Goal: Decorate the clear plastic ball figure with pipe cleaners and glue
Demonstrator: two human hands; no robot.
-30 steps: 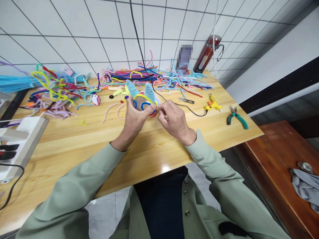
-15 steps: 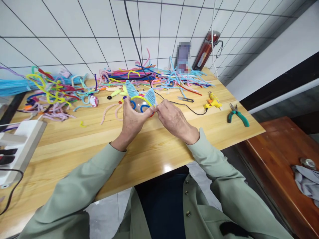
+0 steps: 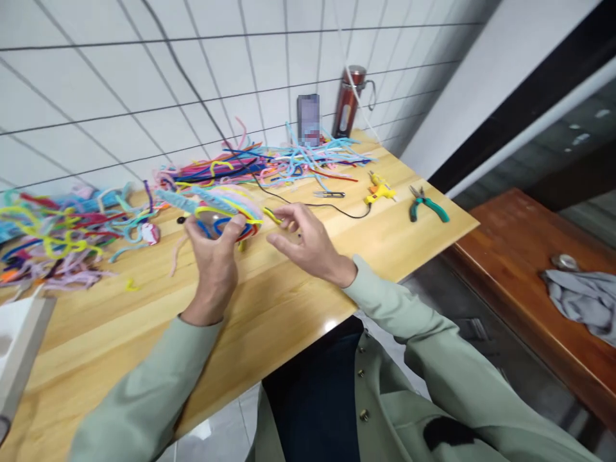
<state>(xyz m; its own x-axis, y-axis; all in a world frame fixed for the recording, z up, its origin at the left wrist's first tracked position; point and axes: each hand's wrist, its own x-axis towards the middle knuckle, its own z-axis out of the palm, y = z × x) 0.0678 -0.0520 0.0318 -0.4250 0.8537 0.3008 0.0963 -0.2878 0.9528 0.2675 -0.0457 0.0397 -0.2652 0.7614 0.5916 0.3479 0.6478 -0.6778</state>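
Note:
My left hand (image 3: 215,256) is closed around a pipe-cleaner figure (image 3: 219,208) with light blue ear shapes, blue eye loops and yellow and red strands, held just above the wooden table (image 3: 269,308). My right hand (image 3: 303,240) hovers to the figure's right with its fingers loosely spread, fingertips close to a yellow strand (image 3: 271,215) that sticks out of the figure. I see nothing gripped in the right hand. The picture is smeared by motion.
Heaps of coloured pipe cleaners (image 3: 62,237) cover the table's left and back. A yellow glue gun (image 3: 378,191), green-handled pliers (image 3: 428,205) and small snips (image 3: 328,194) lie to the right. A red bottle (image 3: 347,102) stands at the wall. A brown bench (image 3: 529,282) holds grey cloth (image 3: 580,298).
My right hand has let go of the figure's edge and opened, drawing slightly away to the right. The camera view swung, shifting the table and figure leftward.

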